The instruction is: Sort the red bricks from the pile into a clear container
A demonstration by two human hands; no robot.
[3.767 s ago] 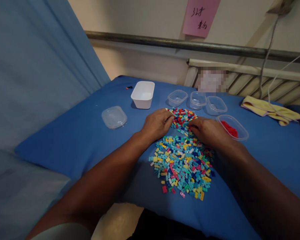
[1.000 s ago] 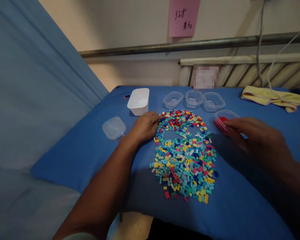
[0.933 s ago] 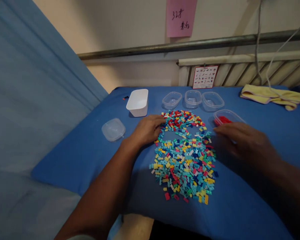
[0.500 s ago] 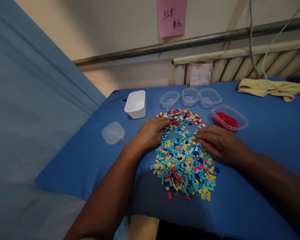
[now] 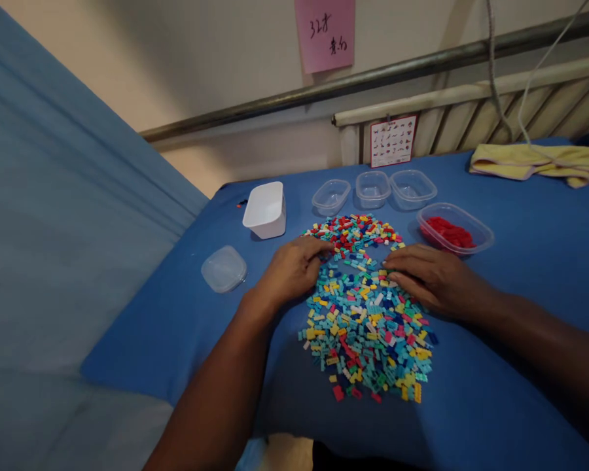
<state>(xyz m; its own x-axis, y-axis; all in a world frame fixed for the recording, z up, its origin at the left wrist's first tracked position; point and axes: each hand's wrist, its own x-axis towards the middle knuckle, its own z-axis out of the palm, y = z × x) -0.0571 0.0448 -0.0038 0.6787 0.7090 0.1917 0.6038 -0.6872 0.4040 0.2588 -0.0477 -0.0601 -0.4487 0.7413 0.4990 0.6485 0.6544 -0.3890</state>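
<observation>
Small toy building bricks (image 5: pixel 368 327) in turquoise, yellow, red, blue and other colours lie in a wide loose pile on the blue cloth. My left hand (image 5: pixel 294 268) rests at the pile's left edge. Its index finger reaches into the upper part, where many bricks are red; the thumb is apart and the other fingers curl under, partly hidden. On the right edge lies my right hand (image 5: pixel 427 278), fingers stretched toward the bricks and thumb apart from them. No brick is clearly held by either hand. A clear tub (image 5: pixel 485 239) with red bricks stands beyond my right hand.
Three clear tubs (image 5: pixel 331 197) line the back, beside a white box (image 5: pixel 265 210). A clear lid (image 5: pixel 224 269) lies left. A yellow cloth (image 5: pixel 525 162) is at back right, below a radiator (image 5: pixel 451 131). A blue curtain (image 5: pixel 69 196) hangs on the left.
My left hand's index finger now points out into the red bricks while its other fingers have curled in. The right hand stays nearly in place. The view has shifted slightly.
</observation>
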